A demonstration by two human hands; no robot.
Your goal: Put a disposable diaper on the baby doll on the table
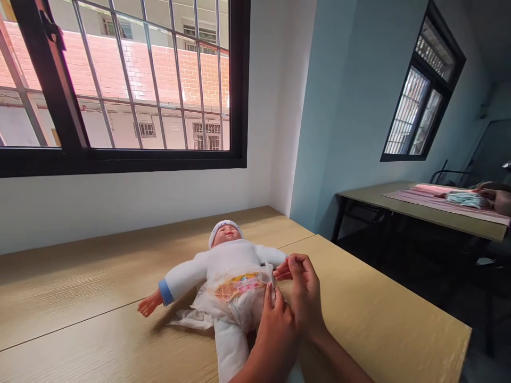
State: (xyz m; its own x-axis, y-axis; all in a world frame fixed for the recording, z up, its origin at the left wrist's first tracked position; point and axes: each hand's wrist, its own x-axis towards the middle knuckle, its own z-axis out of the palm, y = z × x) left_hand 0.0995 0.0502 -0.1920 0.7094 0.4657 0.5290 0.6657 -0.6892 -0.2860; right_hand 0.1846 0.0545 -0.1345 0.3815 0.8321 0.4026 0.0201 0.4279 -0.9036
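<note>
A baby doll (229, 252) in a white suit with blue cuffs and a white cap lies on its back on the wooden table (371, 298). Around its hips is a disposable diaper (241, 290) with an orange and pink printed front band. My left hand (277, 319) is closed against the diaper's right-hand side, fingertips pressed on its edge. Just above it, my right hand (303, 284) is beside the doll's waist, fingers loosely bent, thumb apart, nothing visible in them. A crumpled white flap of the diaper spreads out on the left.
A barred window (151, 80) is in the wall behind the table. To the right stands a second table (367, 197) with a pink striped cloth (415, 197), where another person's hand (503, 202) is by a light blue bundle (467, 199).
</note>
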